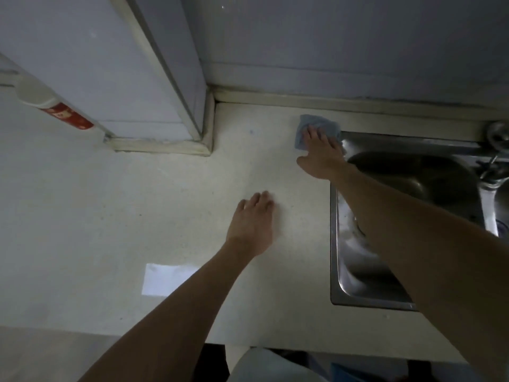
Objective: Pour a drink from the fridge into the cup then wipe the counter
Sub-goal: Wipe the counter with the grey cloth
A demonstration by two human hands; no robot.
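A blue cloth [312, 124] lies on the pale counter [165, 202] near the back wall, just left of the sink's far corner. My right hand [321, 155] presses flat on the cloth, fingers spread over it. My left hand [252, 223] rests palm down on the bare counter nearer to me, fingers together and holding nothing. No cup or drink bottle can be made out for certain; a white cylinder with a red label [55, 106] stands at the far left.
A steel sink [337, 244] with a tap [495, 161] fills the right side. A white pillar or cabinet corner [154, 78] juts onto the counter at the back left. A white paper slip [165, 278] lies near the front edge.
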